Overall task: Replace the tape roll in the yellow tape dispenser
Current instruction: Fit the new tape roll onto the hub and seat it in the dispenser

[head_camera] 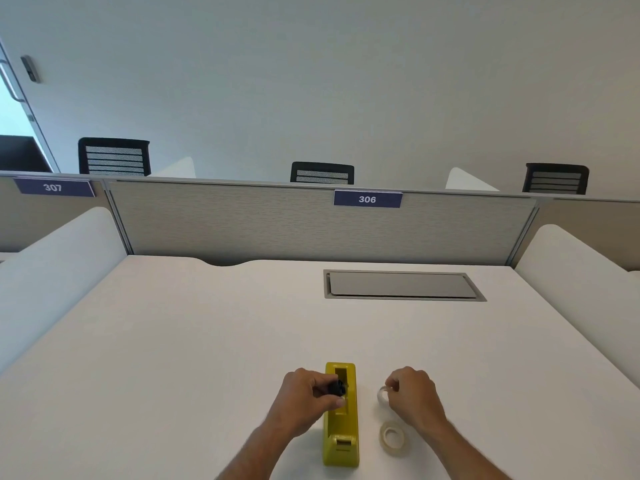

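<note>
In the lower centre of the frame the yellow plastic tape dispenser stands on the white desk top, with its long side running away from the person. The left hand has its fingers closed around a small black plastic spool hub, just over the open well of the dispenser. The right hand, to the right of the dispenser, pinches with curled fingers a thin, almost empty clear tape ring. A fuller roll of clear tape lies flat on the desk, lower right, just beside the right wrist and a little apart from the dispenser.

The risk I see is confusion between the two rings: they look similar, so the used one could go back on the hub. Also the hub is small and may slip from the fingers, and I cannot tell whether it is free of the well or not.

Nothing blocks the way to the fuller roll. Further up, a grey flat cable hatch is set into the desk, and a grey fabric partition with the label 306 closes the back.
</note>
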